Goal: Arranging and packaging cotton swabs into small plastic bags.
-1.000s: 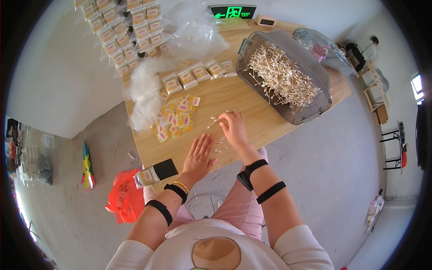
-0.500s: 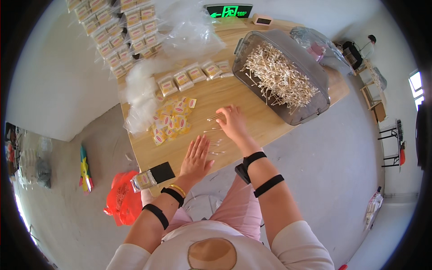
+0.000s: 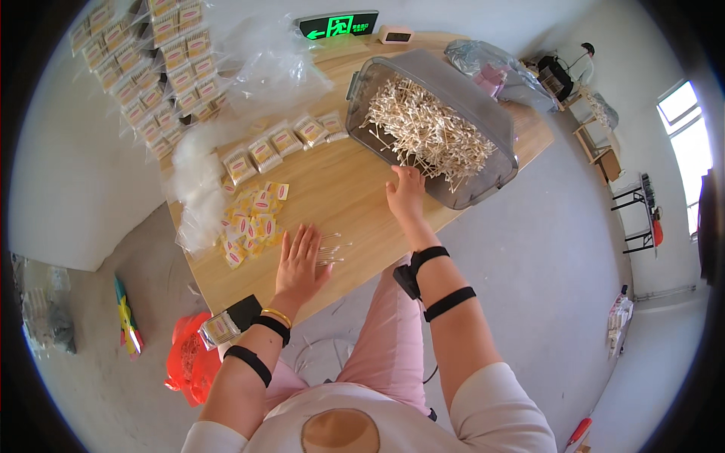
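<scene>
My left hand [image 3: 300, 260] lies flat on the wooden table with its fingers stretched out. Several loose cotton swabs [image 3: 332, 248] stick out beside its right edge, some perhaps under the palm. My right hand [image 3: 406, 195] is at the near left rim of a grey plastic bin [image 3: 483, 181], its fingers curled; whatever they hold is hidden. A large heap of cotton swabs [image 3: 430, 128] fills much of the tilted bin. Left of my left hand, small yellow and white printed cards [image 3: 253, 223] lie in a loose pile.
Filled clear packs [image 3: 264, 153] form a row behind the cards, with stacked packs [image 3: 181, 53] at the far left. Clear plastic bags [image 3: 200, 166] lie along the left side. A small pack [image 3: 219, 330] sits at the near left corner, above a red bag [image 3: 189, 362].
My right hand has moved from the swabs on the table, where it pinched a few, to the bin's rim. My left hand stays flat beside the swabs. The view has shifted right.
</scene>
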Available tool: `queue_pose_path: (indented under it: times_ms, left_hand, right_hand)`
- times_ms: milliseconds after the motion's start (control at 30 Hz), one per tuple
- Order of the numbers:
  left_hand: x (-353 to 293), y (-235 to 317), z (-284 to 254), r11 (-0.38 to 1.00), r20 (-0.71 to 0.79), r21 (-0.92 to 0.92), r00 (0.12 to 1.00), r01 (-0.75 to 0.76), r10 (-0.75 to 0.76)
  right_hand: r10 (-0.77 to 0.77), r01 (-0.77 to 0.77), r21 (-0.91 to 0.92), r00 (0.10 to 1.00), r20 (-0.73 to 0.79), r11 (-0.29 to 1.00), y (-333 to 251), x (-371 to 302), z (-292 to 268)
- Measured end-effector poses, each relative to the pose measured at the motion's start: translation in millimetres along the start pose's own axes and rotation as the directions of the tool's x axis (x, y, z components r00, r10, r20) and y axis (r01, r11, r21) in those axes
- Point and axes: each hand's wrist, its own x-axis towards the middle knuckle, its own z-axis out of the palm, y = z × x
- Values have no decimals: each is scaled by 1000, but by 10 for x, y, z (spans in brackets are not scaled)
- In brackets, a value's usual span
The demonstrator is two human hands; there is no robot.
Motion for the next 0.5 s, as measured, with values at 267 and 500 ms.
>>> queue_pose_path:
  times_ms: [267, 500]
  left_hand:
    - [-8, 2, 27, 999, -44, -49, 999, -9, 7]
    - [-43, -21, -6, 997, -103, -79, 995, -24, 16]
  right_hand:
    - [172, -137, -233, 975, 138, 963, -85, 278, -9]
    - [-31, 17, 66, 975, 222, 998, -166, -383, -76]
